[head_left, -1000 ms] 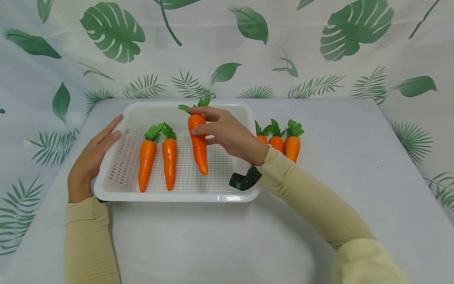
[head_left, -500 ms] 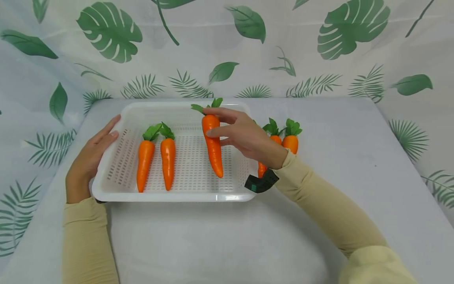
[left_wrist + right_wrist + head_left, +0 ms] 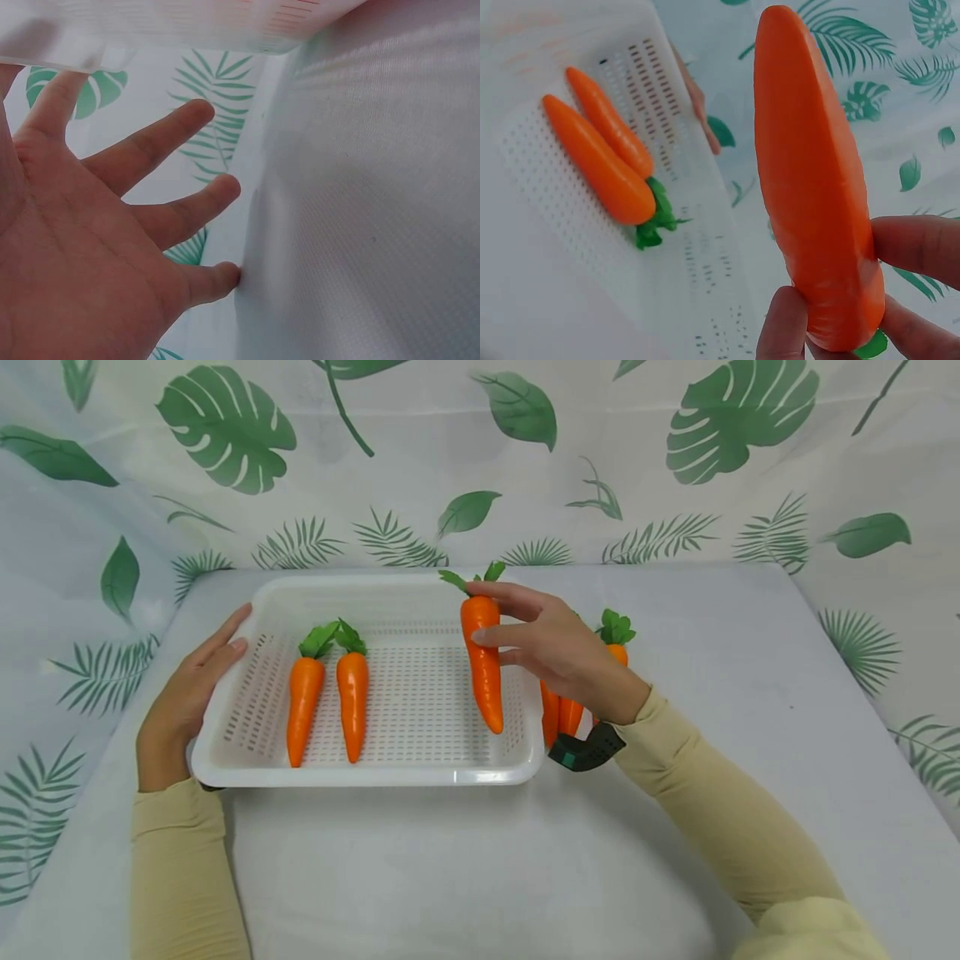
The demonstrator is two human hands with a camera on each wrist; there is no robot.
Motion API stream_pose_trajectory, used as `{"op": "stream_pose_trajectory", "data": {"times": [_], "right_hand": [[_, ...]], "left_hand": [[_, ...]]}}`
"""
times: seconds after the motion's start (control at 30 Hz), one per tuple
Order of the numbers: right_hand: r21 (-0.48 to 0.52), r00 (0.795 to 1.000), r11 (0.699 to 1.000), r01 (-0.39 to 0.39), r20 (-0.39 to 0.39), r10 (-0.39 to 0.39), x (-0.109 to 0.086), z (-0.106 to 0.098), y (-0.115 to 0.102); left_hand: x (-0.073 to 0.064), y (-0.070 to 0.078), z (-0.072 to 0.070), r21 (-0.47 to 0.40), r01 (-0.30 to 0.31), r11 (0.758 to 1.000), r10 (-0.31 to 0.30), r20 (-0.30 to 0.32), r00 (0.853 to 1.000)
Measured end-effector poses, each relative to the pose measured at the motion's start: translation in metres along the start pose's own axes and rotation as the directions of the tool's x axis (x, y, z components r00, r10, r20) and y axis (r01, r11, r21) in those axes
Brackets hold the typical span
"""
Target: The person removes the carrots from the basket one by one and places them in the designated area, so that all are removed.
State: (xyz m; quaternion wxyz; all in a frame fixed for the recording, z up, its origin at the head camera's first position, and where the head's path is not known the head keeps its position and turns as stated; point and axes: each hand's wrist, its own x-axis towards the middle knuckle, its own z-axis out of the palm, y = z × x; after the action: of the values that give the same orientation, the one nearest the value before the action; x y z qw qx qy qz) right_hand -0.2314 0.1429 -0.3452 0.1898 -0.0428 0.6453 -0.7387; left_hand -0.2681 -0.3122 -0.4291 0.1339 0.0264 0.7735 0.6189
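Fingers [image 3: 152, 150] spread, the left hand [image 3: 183, 693] is likely steadying the white plastic basket [image 3: 360, 777] while the right hand [image 3: 558, 647] is pinching a tapered orange carrot [image 3: 486, 677] near its thick end, presumably for control.

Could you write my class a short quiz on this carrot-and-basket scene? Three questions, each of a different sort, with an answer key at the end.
1. True or false: in the head view, the left hand is at the left side of the white basket.

2. Multiple choice: what does the right hand hold?
A) Nothing
B) A carrot
C) The basket's rim

3. Short answer: leaving out anything held, how many carrots lie inside the basket?

Key: 1. True. 2. B. 3. Two.
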Motion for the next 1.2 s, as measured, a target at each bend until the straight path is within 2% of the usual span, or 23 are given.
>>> {"op": "stream_pose_trajectory", "data": {"times": [0.2,0.43,0.57,0.8,0.97,1.2], "right_hand": [[-0.026,1.000,1.000,0.000,-0.026,0.000,-0.012,-0.010,-0.005],[-0.075,0.997,0.997,-0.025,-0.068,0.020,-0.024,-0.030,-0.006],[-0.048,0.993,0.998,-0.040,-0.111,0.034,-0.030,-0.042,-0.005],[-0.040,0.981,0.998,-0.043,-0.190,0.035,-0.041,-0.065,0.004],[-0.021,0.977,0.999,-0.032,-0.213,0.027,-0.049,-0.081,0.011],[-0.045,0.964,0.998,-0.050,-0.264,0.036,-0.059,-0.098,0.017]], "left_hand": [[-0.001,0.002,0.001,-0.008,0.023,1.000,-0.023,-0.010,1.000],[-0.002,0.003,0.002,-0.046,0.015,0.999,-0.016,-0.008,1.000],[-0.002,0.003,0.003,-0.019,0.024,1.000,-0.024,-0.017,1.000],[-0.001,0.004,0.004,-0.022,0.025,0.999,-0.025,-0.016,1.000],[-0.001,0.003,0.004,0.037,0.022,0.999,-0.021,-0.027,0.999],[-0.002,0.000,0.002,-0.021,-0.002,1.000,0.002,-0.002,1.000]]}}
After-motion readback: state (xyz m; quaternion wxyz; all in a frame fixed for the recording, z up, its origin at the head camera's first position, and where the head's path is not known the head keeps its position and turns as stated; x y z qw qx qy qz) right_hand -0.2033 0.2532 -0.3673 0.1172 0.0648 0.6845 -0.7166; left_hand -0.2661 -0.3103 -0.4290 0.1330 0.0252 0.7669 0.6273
